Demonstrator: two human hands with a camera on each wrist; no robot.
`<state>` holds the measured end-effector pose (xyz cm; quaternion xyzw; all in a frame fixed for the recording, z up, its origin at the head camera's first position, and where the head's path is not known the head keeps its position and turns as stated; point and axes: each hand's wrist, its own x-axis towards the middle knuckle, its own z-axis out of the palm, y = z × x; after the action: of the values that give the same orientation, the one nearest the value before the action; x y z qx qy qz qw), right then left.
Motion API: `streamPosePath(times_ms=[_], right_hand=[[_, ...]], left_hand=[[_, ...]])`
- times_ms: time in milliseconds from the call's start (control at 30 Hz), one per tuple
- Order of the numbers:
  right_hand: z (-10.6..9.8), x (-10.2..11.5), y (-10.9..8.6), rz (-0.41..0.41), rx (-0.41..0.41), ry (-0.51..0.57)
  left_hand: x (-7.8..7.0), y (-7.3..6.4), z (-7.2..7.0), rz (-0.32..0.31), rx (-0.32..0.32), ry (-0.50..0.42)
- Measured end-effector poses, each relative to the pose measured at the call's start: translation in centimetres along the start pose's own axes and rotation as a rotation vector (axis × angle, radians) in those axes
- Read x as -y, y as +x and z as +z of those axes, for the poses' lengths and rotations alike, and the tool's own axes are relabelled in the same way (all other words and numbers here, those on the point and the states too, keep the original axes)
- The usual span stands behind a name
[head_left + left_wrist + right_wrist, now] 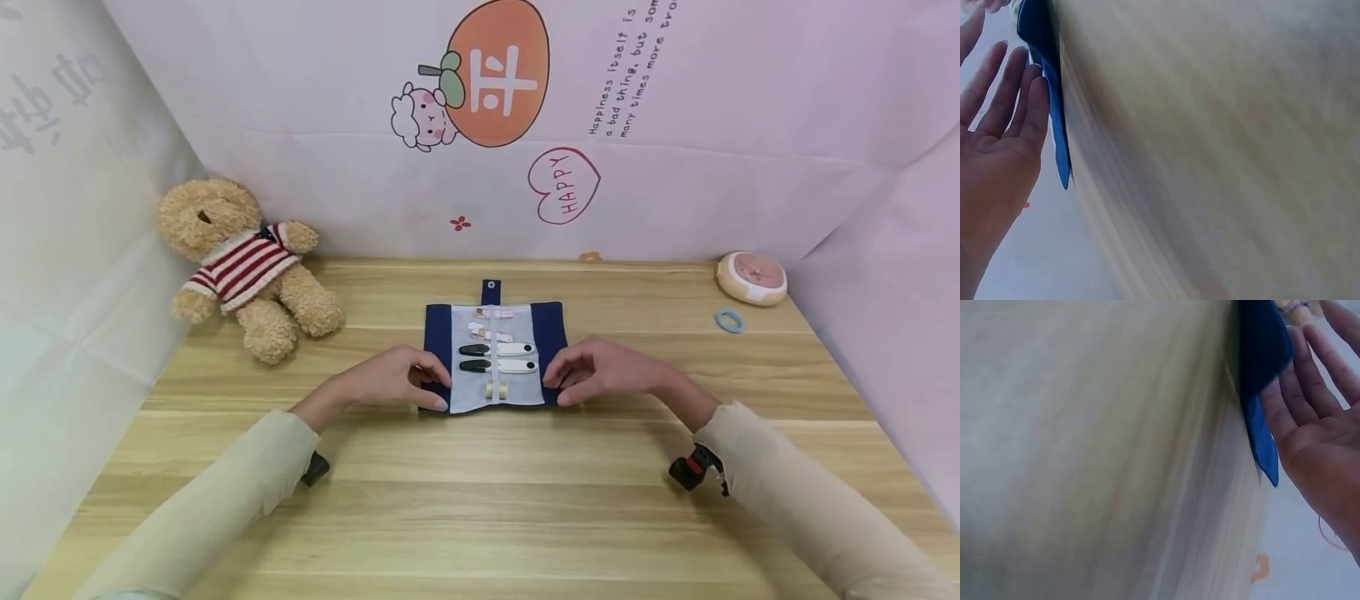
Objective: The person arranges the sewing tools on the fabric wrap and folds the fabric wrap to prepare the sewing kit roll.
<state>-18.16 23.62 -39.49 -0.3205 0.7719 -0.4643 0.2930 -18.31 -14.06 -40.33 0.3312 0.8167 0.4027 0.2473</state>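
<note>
A navy fabric roll-up pouch (551,329) lies unfolded on the table, its pale lining facing up and its snap tab (491,292) pointing away from me. Under a pale strap down the middle sit two black-and-white tools (516,350), a small gold piece (503,390) nearest me, and small pink-and-white items (504,313) at the far end. My left hand (386,377) is at the pouch's left side, fingers relaxed. At the right side, the relaxed fingers of my right hand (611,368) overlap the edge. Both wrist views show fingertips right at the blue fabric, which tilts up at the right.
A teddy bear (247,271) in a striped sweater leans at the back left of the wooden table (487,517). Toward the back right are a round cream-and-pink object (752,279) and a light blue ring (729,321). Printed white cloth (337,192) walls in the back and sides.
</note>
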Motion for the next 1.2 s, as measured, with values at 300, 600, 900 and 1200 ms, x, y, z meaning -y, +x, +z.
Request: streamPosePath(times_ms=[300,600,900,1200], right_hand=[[1.2,-0.3,0.7,0.039,0.008,-0.156],[1.4,-0.4,0.9,0.057,0.002,-0.207],[1.3,0.1,0.9,0.021,0.010,-0.227],[1.2,0.4,0.8,0.017,0.026,-0.216]], left_hand=[[-0.6,0.5,0.7,0.011,0.064,0.123],[-0.5,0.6,0.8,0.016,0.046,0.094],[-0.6,0.5,0.7,0.054,0.044,0.019],[-0.8,0.2,0.4,0.025,0.040,-0.006]])
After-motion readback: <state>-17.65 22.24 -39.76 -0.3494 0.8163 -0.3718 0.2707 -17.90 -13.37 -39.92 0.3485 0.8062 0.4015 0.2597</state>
